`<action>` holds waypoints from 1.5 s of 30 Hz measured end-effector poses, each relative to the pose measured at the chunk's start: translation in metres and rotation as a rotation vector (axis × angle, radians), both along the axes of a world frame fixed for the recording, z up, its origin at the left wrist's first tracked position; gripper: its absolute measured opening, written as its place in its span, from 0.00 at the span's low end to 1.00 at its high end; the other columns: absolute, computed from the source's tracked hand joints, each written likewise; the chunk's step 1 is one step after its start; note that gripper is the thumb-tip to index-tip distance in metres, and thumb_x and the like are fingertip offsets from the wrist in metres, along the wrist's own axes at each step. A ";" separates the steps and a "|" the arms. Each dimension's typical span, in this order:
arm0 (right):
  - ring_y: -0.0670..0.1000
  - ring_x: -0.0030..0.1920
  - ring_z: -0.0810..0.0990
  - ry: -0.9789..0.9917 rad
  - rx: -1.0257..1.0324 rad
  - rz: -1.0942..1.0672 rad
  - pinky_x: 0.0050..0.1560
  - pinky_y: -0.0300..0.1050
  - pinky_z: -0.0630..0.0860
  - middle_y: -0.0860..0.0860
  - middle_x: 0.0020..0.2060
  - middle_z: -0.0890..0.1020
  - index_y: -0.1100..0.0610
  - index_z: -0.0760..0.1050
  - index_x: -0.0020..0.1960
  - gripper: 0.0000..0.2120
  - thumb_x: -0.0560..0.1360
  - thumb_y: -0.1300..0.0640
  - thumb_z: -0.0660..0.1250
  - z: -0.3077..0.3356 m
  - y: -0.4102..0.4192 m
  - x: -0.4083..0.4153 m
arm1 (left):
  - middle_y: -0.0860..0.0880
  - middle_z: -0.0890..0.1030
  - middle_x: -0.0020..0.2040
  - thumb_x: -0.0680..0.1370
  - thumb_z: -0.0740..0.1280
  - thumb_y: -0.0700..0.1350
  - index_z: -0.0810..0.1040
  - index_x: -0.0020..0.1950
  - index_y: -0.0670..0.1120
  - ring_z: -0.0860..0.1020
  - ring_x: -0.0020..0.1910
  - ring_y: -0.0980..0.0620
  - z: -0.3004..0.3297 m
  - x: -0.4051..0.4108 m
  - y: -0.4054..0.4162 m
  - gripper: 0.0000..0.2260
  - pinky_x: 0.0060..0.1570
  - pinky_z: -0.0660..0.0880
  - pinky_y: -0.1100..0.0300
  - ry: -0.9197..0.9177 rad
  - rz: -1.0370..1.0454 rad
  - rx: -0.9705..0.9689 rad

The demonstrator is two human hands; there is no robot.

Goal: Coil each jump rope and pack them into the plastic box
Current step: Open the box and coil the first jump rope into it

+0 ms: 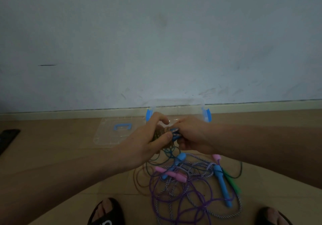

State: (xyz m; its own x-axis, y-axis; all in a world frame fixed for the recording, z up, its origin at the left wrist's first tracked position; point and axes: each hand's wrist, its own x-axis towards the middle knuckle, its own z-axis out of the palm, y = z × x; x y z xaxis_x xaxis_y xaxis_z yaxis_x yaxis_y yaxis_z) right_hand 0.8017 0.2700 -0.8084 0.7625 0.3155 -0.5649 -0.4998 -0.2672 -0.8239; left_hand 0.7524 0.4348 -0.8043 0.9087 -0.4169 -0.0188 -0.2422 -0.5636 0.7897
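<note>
Coiled rope: we see a small bundle (166, 132) held in the air just in front of the plastic box (177, 109), a blue handle end poking out.
Left hand (148, 141): fingers and thumb curled round the bundle.
Right hand (190, 134): fingers pinching the blue end; we cannot make out the fingertips.
Hard to see: the box is clear and dim, its front wall hidden behind both hands.
Loose ropes (191, 177): tangled on the floor nearer us than the box, with blue, pink and green handles.
Lid (108, 134): flat on the floor, left of the box.
Sandals (106, 212): cut off at the bottom edge.
</note>
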 end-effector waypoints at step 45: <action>0.49 0.33 0.79 -0.160 0.118 -0.076 0.32 0.40 0.75 0.56 0.34 0.82 0.68 0.81 0.49 0.07 0.72 0.67 0.68 0.024 -0.010 0.004 | 0.43 0.82 0.41 0.84 0.55 0.47 0.70 0.50 0.46 0.73 0.27 0.51 0.002 0.008 0.009 0.08 0.28 0.71 0.57 0.032 0.180 -0.128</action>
State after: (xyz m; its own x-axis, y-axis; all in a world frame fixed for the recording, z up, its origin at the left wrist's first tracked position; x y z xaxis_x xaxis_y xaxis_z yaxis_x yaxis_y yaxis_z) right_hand 0.8053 0.2598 -0.7843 0.8634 0.3109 -0.3973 -0.3753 -0.1306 -0.9177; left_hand 0.7604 0.4443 -0.8023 0.9685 -0.2488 -0.0057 -0.1207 -0.4898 0.8634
